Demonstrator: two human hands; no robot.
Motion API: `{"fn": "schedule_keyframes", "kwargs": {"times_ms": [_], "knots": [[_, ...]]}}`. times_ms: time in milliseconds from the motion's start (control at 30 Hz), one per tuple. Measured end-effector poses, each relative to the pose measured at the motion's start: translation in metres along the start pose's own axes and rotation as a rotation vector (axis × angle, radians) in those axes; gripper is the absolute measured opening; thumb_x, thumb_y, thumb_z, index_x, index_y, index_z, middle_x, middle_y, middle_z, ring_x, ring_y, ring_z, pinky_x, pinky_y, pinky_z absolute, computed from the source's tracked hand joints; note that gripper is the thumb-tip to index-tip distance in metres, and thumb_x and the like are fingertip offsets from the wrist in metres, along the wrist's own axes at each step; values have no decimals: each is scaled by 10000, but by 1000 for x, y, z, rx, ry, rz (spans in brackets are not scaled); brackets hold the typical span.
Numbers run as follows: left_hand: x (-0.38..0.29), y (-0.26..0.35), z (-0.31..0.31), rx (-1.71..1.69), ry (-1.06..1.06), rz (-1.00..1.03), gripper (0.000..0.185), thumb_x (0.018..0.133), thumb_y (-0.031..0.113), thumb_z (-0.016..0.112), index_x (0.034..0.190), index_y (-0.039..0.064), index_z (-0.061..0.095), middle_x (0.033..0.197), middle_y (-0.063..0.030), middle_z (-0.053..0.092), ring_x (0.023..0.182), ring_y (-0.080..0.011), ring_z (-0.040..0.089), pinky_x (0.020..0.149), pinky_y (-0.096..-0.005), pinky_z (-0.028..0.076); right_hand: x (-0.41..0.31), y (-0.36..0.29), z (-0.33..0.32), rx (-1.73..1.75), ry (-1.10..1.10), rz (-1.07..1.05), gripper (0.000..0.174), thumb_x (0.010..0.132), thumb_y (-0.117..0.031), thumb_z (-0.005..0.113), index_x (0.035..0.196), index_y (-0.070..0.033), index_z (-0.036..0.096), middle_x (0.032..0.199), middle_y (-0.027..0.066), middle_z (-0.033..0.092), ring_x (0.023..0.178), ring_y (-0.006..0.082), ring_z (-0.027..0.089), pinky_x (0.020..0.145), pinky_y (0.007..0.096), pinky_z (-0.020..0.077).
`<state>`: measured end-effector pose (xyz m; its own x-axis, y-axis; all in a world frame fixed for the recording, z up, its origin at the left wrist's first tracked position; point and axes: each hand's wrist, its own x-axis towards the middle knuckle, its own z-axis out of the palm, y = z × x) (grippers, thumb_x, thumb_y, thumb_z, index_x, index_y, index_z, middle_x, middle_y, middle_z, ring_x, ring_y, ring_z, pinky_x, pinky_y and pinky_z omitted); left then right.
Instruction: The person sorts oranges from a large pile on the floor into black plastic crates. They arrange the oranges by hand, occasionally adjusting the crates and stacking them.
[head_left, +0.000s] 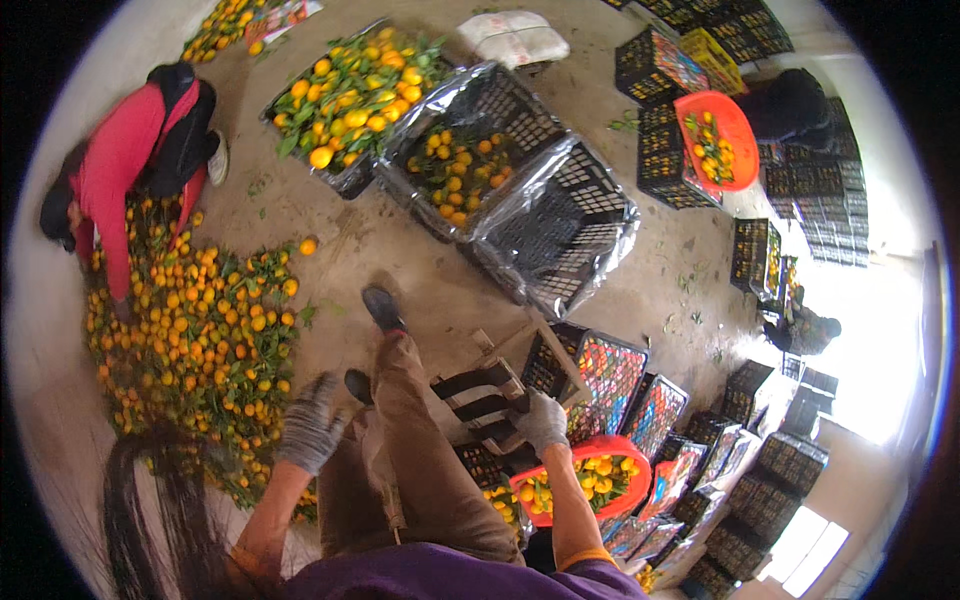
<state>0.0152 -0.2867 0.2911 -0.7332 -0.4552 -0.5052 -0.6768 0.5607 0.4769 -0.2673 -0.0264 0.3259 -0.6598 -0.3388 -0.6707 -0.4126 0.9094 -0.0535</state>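
Observation:
My right hand (541, 421), in a grey knit glove, is closed on the edge of a small wooden stool (480, 397) with dark straps across its seat. My left hand (311, 427), gloved the same way, hangs over my leg with nothing in it, its fingers somewhat apart. On the floor left of it spreads a large heap of orange citrus fruit with green leaves (195, 322). Close below my right hand is a red basin (643, 480) holding leafy citrus fruit (600, 484).
Ahead stand a film-lined black crate with fruit (457, 176), one lined crate without fruit (559, 225) and a heaped crate (352, 97). A person in a pink top (124, 157) bends over the heap. Stacked crates (780, 472) line the right, where other people crouch.

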Motion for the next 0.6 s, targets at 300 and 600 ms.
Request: {"fn": "schedule_keyframes", "kwargs": {"times_ms": [300, 600], "knots": [[76, 225, -35, -193, 125, 590, 861, 738, 474, 655, 1392, 56, 281, 1396, -246, 311, 1281, -409, 313, 1078, -491, 232, -7, -3, -137, 82, -51, -277, 362, 727, -378, 660, 845, -37, 649, 786, 197, 651, 759, 359, 643, 668, 439, 513], [116, 257, -46, -796, -94, -30, 453, 783, 274, 711, 1115, 31, 521, 857, -74, 655, 716, -169, 619, 634, -295, 498, 72, 25, -149, 238, -115, -706, 274, 712, -217, 637, 878, 1, 640, 857, 210, 640, 845, 364, 619, 738, 405, 504]]}}
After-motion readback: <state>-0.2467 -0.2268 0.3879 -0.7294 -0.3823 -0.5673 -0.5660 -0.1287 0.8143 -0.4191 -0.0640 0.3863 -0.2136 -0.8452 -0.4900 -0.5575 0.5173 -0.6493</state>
